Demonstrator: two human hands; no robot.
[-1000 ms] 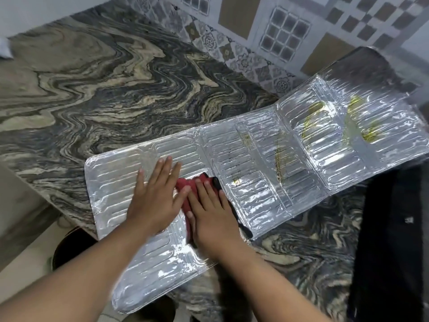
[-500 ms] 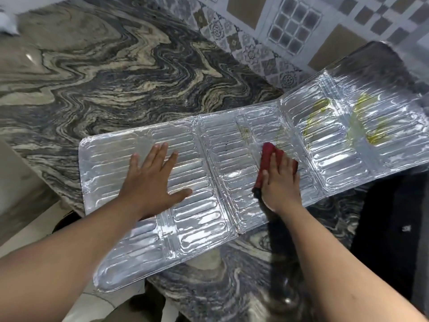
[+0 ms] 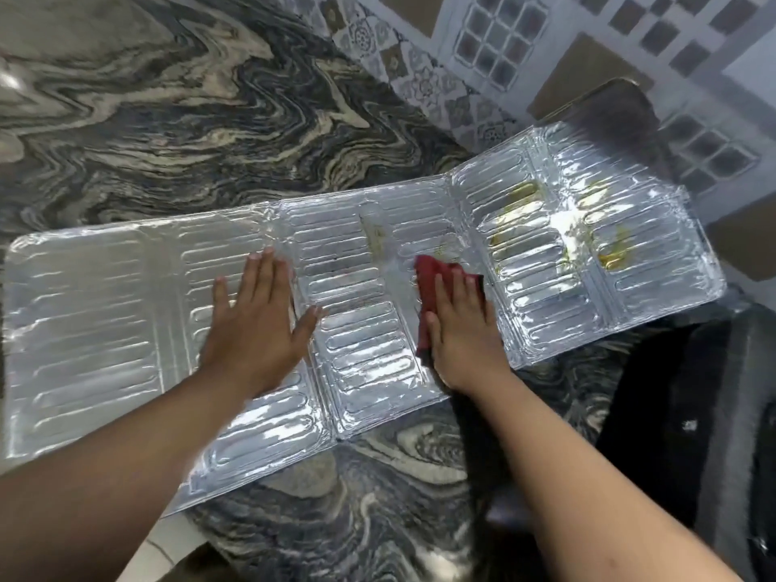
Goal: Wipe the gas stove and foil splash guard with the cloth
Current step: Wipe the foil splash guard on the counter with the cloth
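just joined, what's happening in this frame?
A person is wiping a foil splash guard laid flat on a marbled counter. The left hand lies flat on the foil, fingers spread. The right hand presses a red cloth onto the middle panel. Yellow grease stains show on the right panels, beyond the cloth. A dark object at the lower right edge may be the stove; it is too unclear to tell.

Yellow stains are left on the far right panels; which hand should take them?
Right. The right hand already presses the cloth beside the stains. The left hand lies flat on the guard, steadying it, farther away.
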